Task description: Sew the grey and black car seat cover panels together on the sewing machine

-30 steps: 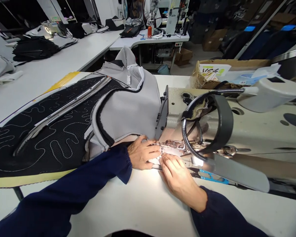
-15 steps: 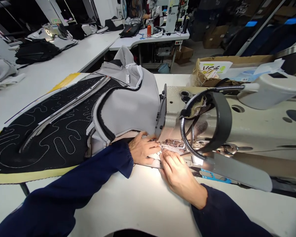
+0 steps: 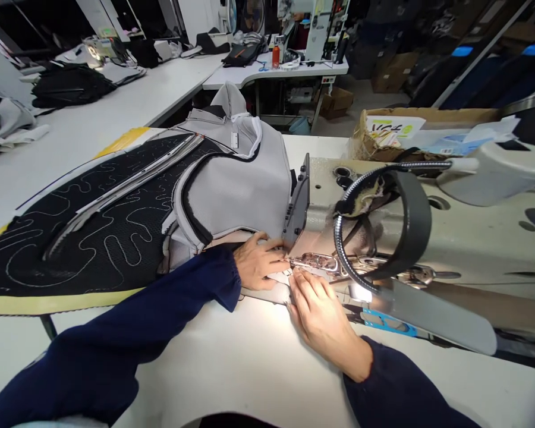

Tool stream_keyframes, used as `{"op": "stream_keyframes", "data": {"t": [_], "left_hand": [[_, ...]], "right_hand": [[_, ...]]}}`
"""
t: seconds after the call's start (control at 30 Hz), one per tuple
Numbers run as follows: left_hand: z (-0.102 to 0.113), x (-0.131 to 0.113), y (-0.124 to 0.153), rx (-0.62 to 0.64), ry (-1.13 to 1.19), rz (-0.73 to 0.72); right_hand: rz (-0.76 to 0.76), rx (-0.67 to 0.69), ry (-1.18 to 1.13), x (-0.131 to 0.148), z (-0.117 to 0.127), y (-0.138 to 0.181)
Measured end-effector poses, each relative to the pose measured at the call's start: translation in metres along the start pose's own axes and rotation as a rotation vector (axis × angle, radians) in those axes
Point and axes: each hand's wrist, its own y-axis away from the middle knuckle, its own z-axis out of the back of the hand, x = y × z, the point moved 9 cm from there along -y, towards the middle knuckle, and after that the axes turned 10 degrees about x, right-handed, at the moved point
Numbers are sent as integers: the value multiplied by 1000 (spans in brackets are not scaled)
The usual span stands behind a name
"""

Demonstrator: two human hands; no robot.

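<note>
Grey fabric panel at the needle, both hands guiding

Grey fabric panel [image 3: 236,190] lay draped over the bed of the sewing machine [image 3: 428,238], its near edge fed in under the presser foot [image 3: 314,261], which sat at about 3 o'clock from the panel's lower corner. At 9 o'clock from the grey panel, and joined to it, spread a black quilted piece [image 3: 84,232] with pale wavy stitching, reaching across the white table [image 3: 249,362] toward the left edge of the view.

The left hand [image 3: 261,261] rested flat on the work just beside the foot, fingers [image 3: 276,245] together and stretched toward the needle area, pressing the material down rather than gripping it. The right hand [image 3: 323,315] came in from 5 o'clock, its fingertips [image 3: 299,278] close together and pinched low on the fabric edge right at the foot; whether they actually clamped the edge I cannot tell, as the lamp glare washed that spot out. A flexible lamp arm [image 3: 343,249] curved over the foot at 2 o'clock from the right hand.

Judging from how things lay, the stitching looked to be under way or just being lined up: the edge sat beneath the foot, while most of the grey panel lay on the far side of it. How much seam was already sewn could not be read, since the seam line was hidden under the hands. A cardboard box [image 3: 383,139] stood at 12 o'clock beyond the machine
</note>
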Motion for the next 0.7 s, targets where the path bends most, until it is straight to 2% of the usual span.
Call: {"op": "stream_keyframes", "data": {"t": [0.2, 0.5, 0.7], "left_hand": [[4, 1, 2, -66, 40, -11], [6, 2, 1, -71, 38, 9], [4, 2, 1, -59, 41, 5]], "right_hand": [[-4, -31, -10, 0, 1, -1], [-14, -3, -29, -3, -3, -2], [-20, -35, -71, -5, -3, -2]]}}
